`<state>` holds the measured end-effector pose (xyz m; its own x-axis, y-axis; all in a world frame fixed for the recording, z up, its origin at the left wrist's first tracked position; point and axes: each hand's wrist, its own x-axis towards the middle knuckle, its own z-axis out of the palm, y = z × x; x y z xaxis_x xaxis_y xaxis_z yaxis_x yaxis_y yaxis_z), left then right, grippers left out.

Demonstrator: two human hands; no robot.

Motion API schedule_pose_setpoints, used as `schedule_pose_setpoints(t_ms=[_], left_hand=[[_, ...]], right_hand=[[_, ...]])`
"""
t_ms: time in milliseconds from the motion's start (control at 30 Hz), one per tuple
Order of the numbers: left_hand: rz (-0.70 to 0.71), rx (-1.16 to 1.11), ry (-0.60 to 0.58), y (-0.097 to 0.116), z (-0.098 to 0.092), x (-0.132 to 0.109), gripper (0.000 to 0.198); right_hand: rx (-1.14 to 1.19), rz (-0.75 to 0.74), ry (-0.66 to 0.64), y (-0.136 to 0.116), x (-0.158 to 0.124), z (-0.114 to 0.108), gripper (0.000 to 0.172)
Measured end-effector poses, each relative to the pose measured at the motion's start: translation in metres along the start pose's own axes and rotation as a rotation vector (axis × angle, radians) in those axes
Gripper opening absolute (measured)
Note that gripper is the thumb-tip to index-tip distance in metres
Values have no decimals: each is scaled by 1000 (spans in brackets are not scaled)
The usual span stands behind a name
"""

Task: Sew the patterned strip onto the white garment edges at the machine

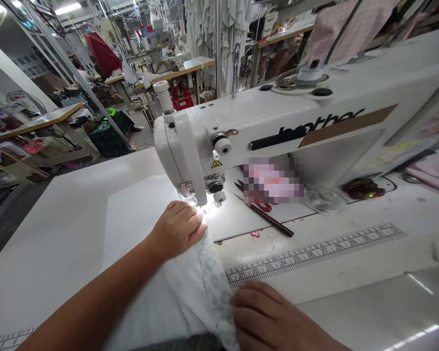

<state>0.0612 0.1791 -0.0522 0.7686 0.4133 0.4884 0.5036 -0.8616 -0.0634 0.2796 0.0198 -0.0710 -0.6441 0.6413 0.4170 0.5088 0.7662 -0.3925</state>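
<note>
A pale, almost white fabric (146, 292) lies under the needle of a white sewing machine (190, 146), with a light-patterned band (212, 273) along its right edge. My left hand (179, 228) is right by the lit needle area, fingers curled and pressed together on the fabric's edge. Nearer to me, my right hand (263, 314) has its fingers bent around the lower part of the patterned band; it is slightly blurred and the fingertips are partly hidden.
A printed ruler strip (314, 251) runs along the table's front. Beneath the machine arm lie a dark brown pen-like stick (272, 222) and red-handled scissors (262, 204), partly hidden by a blurred patch. Other sewing tables (185, 69) and hanging cloth (225, 44) stand behind.
</note>
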Motion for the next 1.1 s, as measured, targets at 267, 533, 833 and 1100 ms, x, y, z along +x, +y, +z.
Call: schedule_pose_setpoints(t_ms=[267, 533, 833, 1100], left_hand=[[-381, -241, -94, 60, -23, -8, 23], [-182, -141, -232, 96, -32, -36, 36], [-113, -128, -154, 101, -34, -33, 28], [-101, -120, -128, 82, -28, -29, 27]], right_hand=[[-144, -67, 93, -4, -4, 12, 15], [-181, -122, 144, -1, -5, 15, 15], [-155, -152, -4, -8, 3, -13, 27], [-110, -196, 31, 10, 17, -15, 35]])
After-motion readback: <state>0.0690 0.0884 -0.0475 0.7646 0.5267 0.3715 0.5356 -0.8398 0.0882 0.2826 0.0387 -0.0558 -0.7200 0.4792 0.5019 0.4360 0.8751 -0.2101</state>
